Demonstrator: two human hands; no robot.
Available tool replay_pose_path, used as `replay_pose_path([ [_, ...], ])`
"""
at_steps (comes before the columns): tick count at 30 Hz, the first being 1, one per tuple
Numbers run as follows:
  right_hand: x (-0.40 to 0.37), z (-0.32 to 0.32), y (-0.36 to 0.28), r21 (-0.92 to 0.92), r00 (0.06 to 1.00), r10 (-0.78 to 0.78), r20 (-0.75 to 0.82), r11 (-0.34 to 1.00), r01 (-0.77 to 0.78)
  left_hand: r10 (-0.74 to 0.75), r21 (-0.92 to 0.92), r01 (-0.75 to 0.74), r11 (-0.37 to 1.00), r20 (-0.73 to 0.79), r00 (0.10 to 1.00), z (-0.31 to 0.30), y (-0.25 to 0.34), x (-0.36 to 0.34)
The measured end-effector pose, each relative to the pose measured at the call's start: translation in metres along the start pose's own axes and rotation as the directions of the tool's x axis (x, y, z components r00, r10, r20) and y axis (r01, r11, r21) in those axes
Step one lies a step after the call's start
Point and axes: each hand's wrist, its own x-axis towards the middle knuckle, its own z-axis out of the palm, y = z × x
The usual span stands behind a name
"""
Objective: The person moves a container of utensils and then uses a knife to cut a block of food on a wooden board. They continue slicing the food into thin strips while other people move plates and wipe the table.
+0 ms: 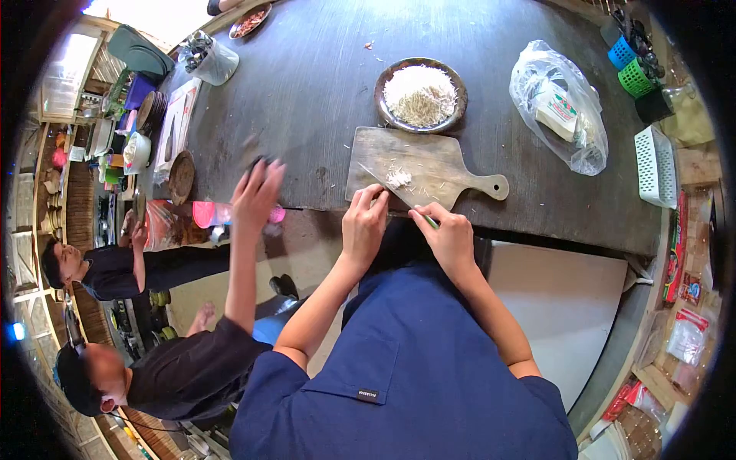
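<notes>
On the wooden cutting board (418, 157), near the table's front edge, lies a small heap of white shreds (399, 179) with loose slivers around it. My right hand (448, 234) is closed round the green handle of a knife (402, 199), whose blade slants up and left across the board. Bent fingers of my left hand (363, 222) press together at the board's front edge, close against the blade; whatever is in them is hidden. Just behind the board stands a dark round bowl (381, 100) heaped with pale shreds (422, 93).
A clear plastic bag (563, 103) with a white packet lies right. White basket (655, 167) stands at the right edge. Left are a bucket (218, 65) and white board (180, 126). One co-worker's hand (257, 195) reaches over the table; another person (115, 268) stands beyond.
</notes>
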Motion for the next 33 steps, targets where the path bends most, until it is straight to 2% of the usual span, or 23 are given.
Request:
replay_pose_path([
  [2, 0.003, -0.004, -0.006, -0.004, 0.998, 0.063, 0.015, 0.998, -0.063, 0.014, 0.000, -0.014, 1.000, -0.002, 1.000, 0.000, -0.002, -0.001],
  [6, -0.008, -0.016, -0.009, 0.006, 0.997, 0.079, 0.017, 0.997, -0.079, 0.022, 0.003, -0.022, 1.000, -0.024, 0.999, 0.003, -0.005, -0.002],
  [9, -0.015, -0.013, -0.003, -0.010, 0.986, 0.148, 0.075, 0.989, -0.148, 0.001, 0.004, -0.001, 1.000, -0.026, 1.000, 0.003, -0.002, -0.005],
  [11, -0.010, -0.005, 0.001, 0.026, 0.998, 0.056, -0.006, 0.998, -0.056, 0.013, 0.007, -0.012, 1.000, -0.049, 0.999, 0.005, -0.004, -0.004],
  [16, -0.004, -0.006, -0.007, 0.029, 0.999, 0.050, 0.007, 0.998, -0.050, 0.018, 0.026, -0.017, 1.000, -0.027, 0.999, 0.002, -0.005, -0.001],
  [18, -0.012, -0.017, -0.013, -0.015, 0.994, 0.099, 0.055, 0.995, -0.098, 0.012, 0.034, -0.012, 0.999, -0.010, 1.000, 0.002, -0.005, -0.002],
  [21, -0.017, -0.013, -0.002, 0.036, 0.998, 0.060, 0.012, 0.998, -0.061, -0.011, -0.004, 0.011, 1.000, -0.039, 0.999, 0.006, -0.002, -0.004],
  [26, -0.003, 0.001, -0.004, -0.057, 0.994, 0.099, 0.045, 0.994, -0.096, 0.004, -0.010, -0.004, 1.000, -0.044, 0.999, 0.002, 0.000, -0.002],
  [29, -0.006, -0.004, -0.003, 0.016, 0.999, 0.004, -0.036, 1.000, -0.003, 0.010, -0.050, -0.013, 0.999, -0.060, 0.998, 0.001, -0.005, 0.000],
  [31, -0.011, -0.008, -0.006, -0.016, 0.999, 0.042, 0.007, 0.999, -0.042, -0.004, -0.046, 0.002, 0.999, -0.050, 0.999, -0.001, -0.004, 0.001],
  [33, -0.015, -0.008, 0.000, -0.006, 1.000, 0.013, 0.005, 1.000, -0.013, -0.009, -0.053, 0.007, 0.999, -0.045, 0.999, 0.000, -0.005, 0.000],
])
